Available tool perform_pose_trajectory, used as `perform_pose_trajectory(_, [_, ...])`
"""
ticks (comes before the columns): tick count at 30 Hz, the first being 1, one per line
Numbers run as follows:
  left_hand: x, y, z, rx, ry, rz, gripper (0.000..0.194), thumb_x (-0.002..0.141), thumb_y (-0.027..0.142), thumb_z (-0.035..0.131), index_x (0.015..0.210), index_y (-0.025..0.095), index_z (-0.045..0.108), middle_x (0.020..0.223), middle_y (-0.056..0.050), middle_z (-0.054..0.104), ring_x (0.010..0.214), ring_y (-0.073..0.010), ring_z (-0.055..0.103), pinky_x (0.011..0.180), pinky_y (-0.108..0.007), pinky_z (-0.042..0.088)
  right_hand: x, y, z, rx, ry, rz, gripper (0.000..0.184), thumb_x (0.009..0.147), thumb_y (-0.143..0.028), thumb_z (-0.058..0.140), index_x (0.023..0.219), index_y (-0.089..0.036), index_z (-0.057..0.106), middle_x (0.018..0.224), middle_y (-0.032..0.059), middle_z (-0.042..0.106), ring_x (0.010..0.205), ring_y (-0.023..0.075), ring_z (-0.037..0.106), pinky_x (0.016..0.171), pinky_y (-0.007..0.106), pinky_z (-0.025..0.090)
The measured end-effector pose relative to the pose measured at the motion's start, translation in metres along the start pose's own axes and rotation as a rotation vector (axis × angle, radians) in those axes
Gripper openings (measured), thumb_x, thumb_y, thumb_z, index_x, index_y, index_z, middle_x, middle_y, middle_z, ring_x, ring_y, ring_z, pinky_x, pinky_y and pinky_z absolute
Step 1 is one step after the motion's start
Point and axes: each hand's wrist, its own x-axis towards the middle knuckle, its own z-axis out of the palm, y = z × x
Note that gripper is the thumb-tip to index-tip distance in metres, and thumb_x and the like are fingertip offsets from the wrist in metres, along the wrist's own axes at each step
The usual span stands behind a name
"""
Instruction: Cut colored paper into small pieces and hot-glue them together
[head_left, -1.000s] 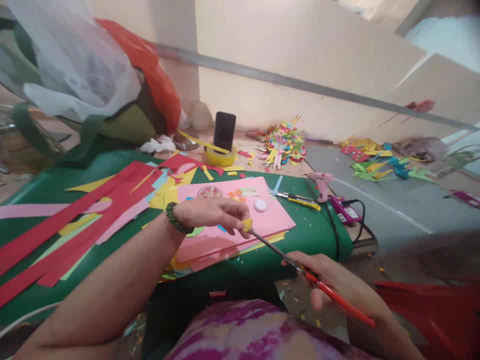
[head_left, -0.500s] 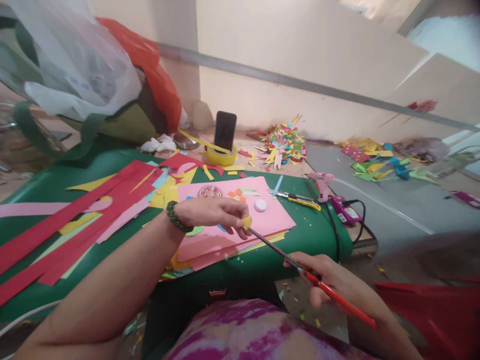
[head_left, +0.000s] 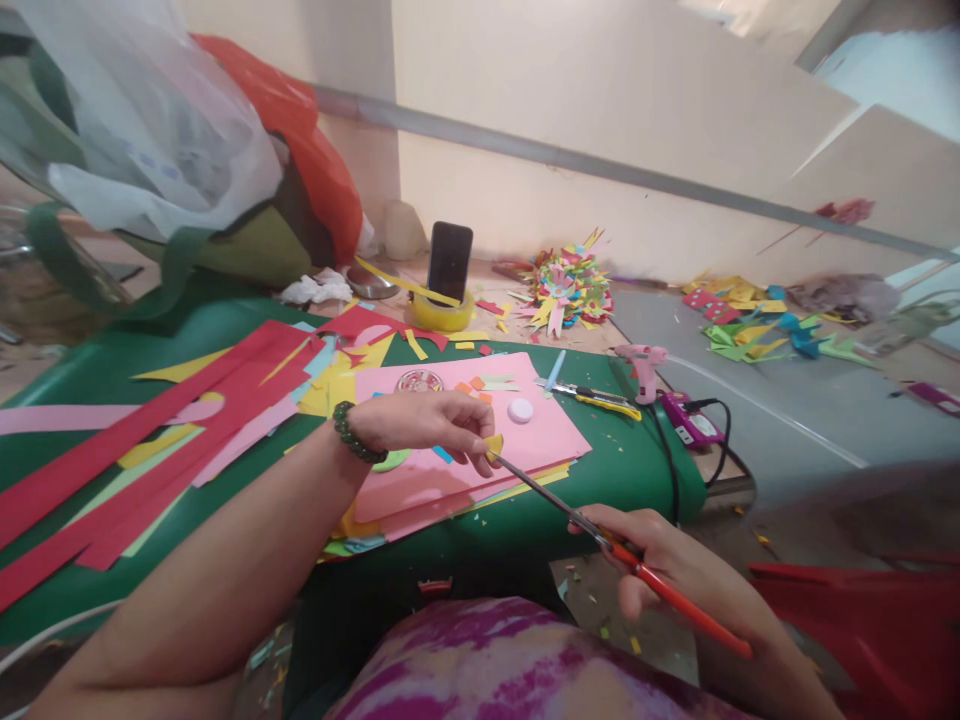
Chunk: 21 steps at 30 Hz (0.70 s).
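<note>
Between the fingertips of my left hand (head_left: 442, 425) is a small piece of yellow paper (head_left: 494, 443). My right hand (head_left: 652, 560) is closed around the orange-red handles of scissors (head_left: 544, 492), seen nearly edge-on. The long metal blades point up and left, with their tips at the lower edge of the yellow paper; whether they touch it I cannot tell. Both hands are above a stack of pink paper sheets (head_left: 555, 430). On the sheets lie a round white disc (head_left: 520, 410), small orange paper pieces (head_left: 477, 384) and a round red-patterned container (head_left: 420, 382).
A yellow-handled box cutter (head_left: 600, 400), a pink glue gun (head_left: 643, 368) and a purple power strip (head_left: 691, 420) sit to the right. Long red paper strips (head_left: 172, 420) spread left. Behind are a phone (head_left: 450, 262), a tape roll (head_left: 442, 312) and a colourful paper bundle (head_left: 570, 290).
Almost nothing differs. My left hand has shifted very slightly, while the yellow paper and the scissors stay in practically the same place.
</note>
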Motion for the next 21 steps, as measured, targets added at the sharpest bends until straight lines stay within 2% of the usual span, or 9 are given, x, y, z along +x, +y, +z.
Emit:
perform_pose_trajectory(5, [0.000, -0.001, 0.000, -0.018, 0.005, 0.011, 0.029, 0.078, 0.041, 0.073, 0.079, 0.018, 0.056, 0.082, -0.003, 0.074, 0.085, -0.0166, 0.071, 0.076, -0.027, 0.049, 0.001, -0.001, 0.001, 0.018, -0.006, 0.013, 0.070, 0.073, -0.080, 0.056, 0.101, -0.016, 0.061, 0.050, -0.0067, 0.052, 0.046, 0.0094, 0.031, 0.046, 0.024, 0.026])
perform_pose_trajectory(10, [0.001, 0.000, -0.001, 0.004, 0.022, 0.009, 0.028, 0.078, 0.041, 0.073, 0.079, 0.018, 0.058, 0.082, -0.005, 0.074, 0.086, -0.0177, 0.070, 0.077, -0.028, 0.049, 0.002, -0.008, 0.001, 0.019, -0.016, 0.036, 0.058, 0.078, -0.071, 0.059, 0.100, -0.017, 0.059, 0.049, -0.0078, 0.049, 0.045, 0.0093, 0.030, 0.047, 0.024, 0.027])
perform_pose_trajectory(14, [0.001, -0.001, -0.002, 0.019, 0.047, 0.030, 0.025, 0.078, 0.037, 0.073, 0.078, 0.017, 0.058, 0.080, -0.003, 0.073, 0.084, -0.0170, 0.070, 0.075, -0.026, 0.048, 0.000, -0.015, 0.001, -0.072, 0.029, 0.075, 0.052, 0.077, -0.061, 0.064, 0.104, -0.017, 0.060, 0.052, -0.0076, 0.048, 0.049, 0.0109, 0.038, 0.051, 0.023, 0.031])
perform_pose_trajectory(17, [0.001, -0.002, -0.002, -0.032, 0.114, 0.073, 0.023, 0.076, 0.033, 0.075, 0.077, 0.017, 0.058, 0.080, -0.002, 0.072, 0.083, -0.0154, 0.069, 0.075, -0.025, 0.049, -0.005, -0.011, 0.000, -0.152, 0.080, 0.041, 0.060, 0.072, -0.063, 0.068, 0.111, -0.018, 0.061, 0.065, -0.0038, 0.055, 0.058, 0.0135, 0.044, 0.057, 0.023, 0.036])
perform_pose_trajectory(21, [0.001, -0.002, -0.002, -0.149, 0.169, 0.101, 0.024, 0.075, 0.032, 0.077, 0.076, 0.016, 0.058, 0.078, -0.002, 0.071, 0.079, -0.0144, 0.068, 0.075, -0.026, 0.052, -0.013, 0.010, -0.001, -0.114, 0.114, -0.015, 0.094, 0.061, -0.092, 0.049, 0.116, -0.017, 0.060, 0.069, -0.0008, 0.056, 0.058, 0.0146, 0.043, 0.055, 0.025, 0.036])
